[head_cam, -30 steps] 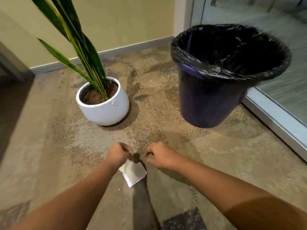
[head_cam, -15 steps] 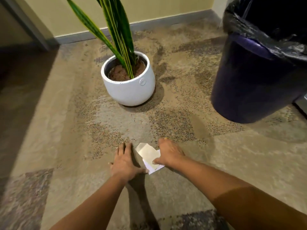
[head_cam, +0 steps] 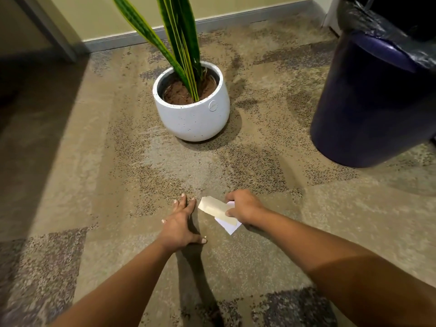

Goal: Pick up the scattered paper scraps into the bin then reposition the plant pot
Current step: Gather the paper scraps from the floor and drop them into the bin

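A white round plant pot (head_cam: 192,115) with tall green leaves stands on the carpet ahead of me. At the right edge stands the dark blue bin (head_cam: 368,100), lined with a black bag. Low in the middle, my right hand (head_cam: 245,206) grips folded paper scraps (head_cam: 217,210), a cream piece over a white one, whose lower corner touches the carpet. My left hand (head_cam: 180,224) lies flat on the carpet just left of the paper, fingers spread, holding nothing.
A yellow wall with a grey skirting board (head_cam: 146,36) runs along the back. A dark doorway or recess (head_cam: 28,74) lies at the far left. Patterned beige and grey carpet (head_cam: 94,185) covers the floor around the pot and the bin.
Both hands dropped from a raised pinch to the carpet; the left hand now lies flat and the right closed on the paper. My view shifted left and closer, pushing the bin to the edge.
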